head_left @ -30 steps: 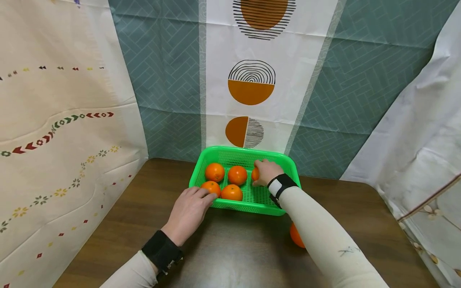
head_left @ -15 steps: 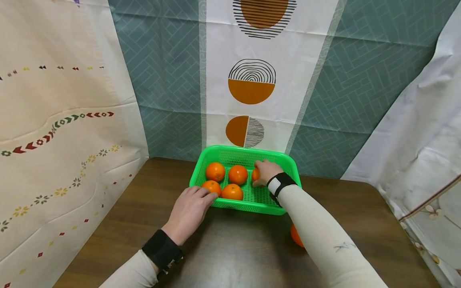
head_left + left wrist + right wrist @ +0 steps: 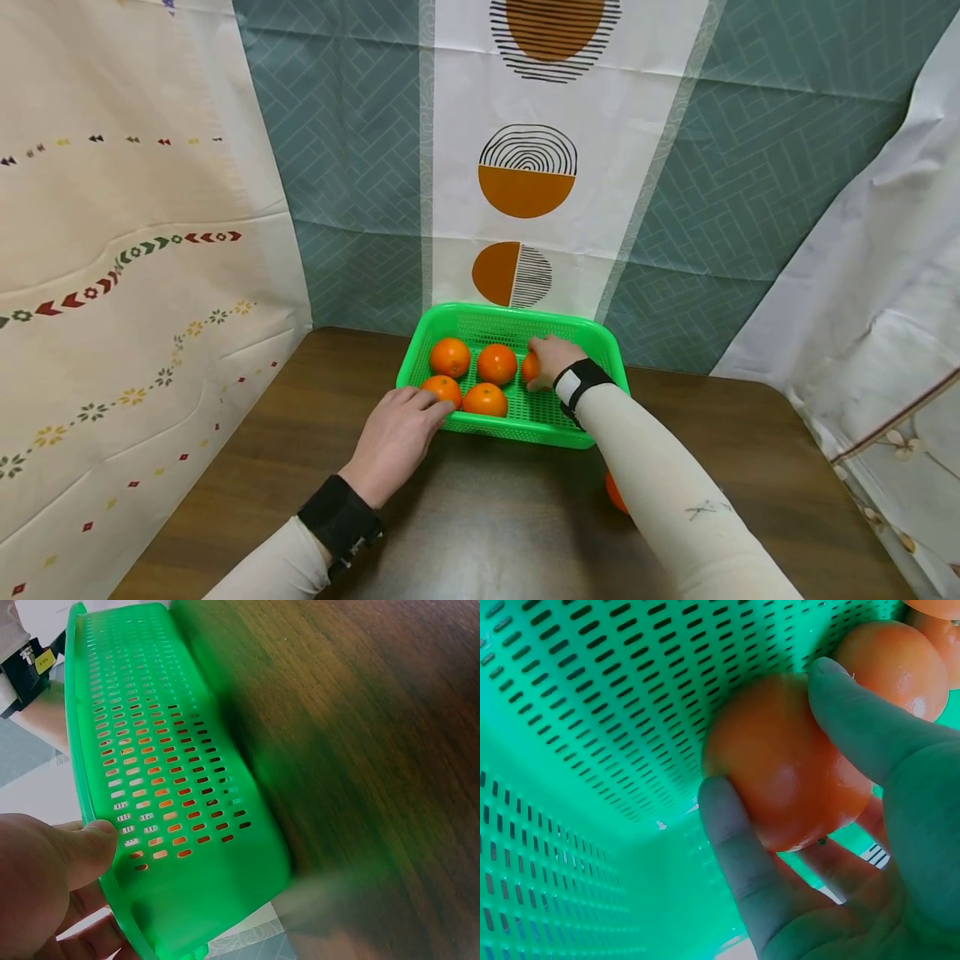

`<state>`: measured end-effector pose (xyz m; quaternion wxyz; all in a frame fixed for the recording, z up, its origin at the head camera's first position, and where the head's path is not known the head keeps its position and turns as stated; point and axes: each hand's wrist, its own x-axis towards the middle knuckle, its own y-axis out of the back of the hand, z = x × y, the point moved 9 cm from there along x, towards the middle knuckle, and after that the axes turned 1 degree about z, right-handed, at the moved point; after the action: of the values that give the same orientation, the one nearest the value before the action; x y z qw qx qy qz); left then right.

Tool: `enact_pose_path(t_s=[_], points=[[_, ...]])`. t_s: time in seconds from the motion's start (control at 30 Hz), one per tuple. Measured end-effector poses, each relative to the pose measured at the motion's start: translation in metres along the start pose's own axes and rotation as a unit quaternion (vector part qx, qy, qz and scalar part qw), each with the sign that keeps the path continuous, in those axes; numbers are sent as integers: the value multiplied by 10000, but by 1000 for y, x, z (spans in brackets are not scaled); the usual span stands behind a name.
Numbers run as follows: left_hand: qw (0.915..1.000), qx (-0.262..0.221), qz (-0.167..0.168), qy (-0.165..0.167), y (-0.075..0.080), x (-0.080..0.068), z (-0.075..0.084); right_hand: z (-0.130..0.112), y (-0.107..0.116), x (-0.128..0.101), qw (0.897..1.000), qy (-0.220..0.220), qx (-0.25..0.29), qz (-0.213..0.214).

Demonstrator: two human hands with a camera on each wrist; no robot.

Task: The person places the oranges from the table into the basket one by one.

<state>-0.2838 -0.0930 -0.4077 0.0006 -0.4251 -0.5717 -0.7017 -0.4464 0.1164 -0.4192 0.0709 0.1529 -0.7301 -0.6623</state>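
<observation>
A green perforated plastic basket (image 3: 517, 432) stands on the table with several oranges inside. My left hand (image 3: 397, 437) grips its front left corner; in the left wrist view the thumb (image 3: 90, 851) presses the outside of the rim and the fingers go behind it. Inside the right half, my right hand (image 3: 557, 360) holds an orange (image 3: 780, 765), thumb on one side and fingers curled round the other. The basket's slotted floor lies close behind this orange in the right wrist view. To its left sit an orange (image 3: 497, 364) and another (image 3: 484, 400).
One more orange (image 3: 616, 493) lies on the wooden table (image 3: 465, 517) in front of the basket, partly hidden by my right sleeve (image 3: 667, 492). A patterned curtain (image 3: 360, 208) hangs right behind the basket. Cloths hang at the left and right sides.
My right hand, with the orange in it, has shifted very slightly left inside the basket. My left hand keeps its grip on the corner.
</observation>
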Motion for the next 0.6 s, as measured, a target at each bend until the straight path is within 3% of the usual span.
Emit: enact_pose_path(t_s=[0.6], points=[[9998,-103,-159,89,0,1,0,-4,-2,4,10000,-2,51,-13]])
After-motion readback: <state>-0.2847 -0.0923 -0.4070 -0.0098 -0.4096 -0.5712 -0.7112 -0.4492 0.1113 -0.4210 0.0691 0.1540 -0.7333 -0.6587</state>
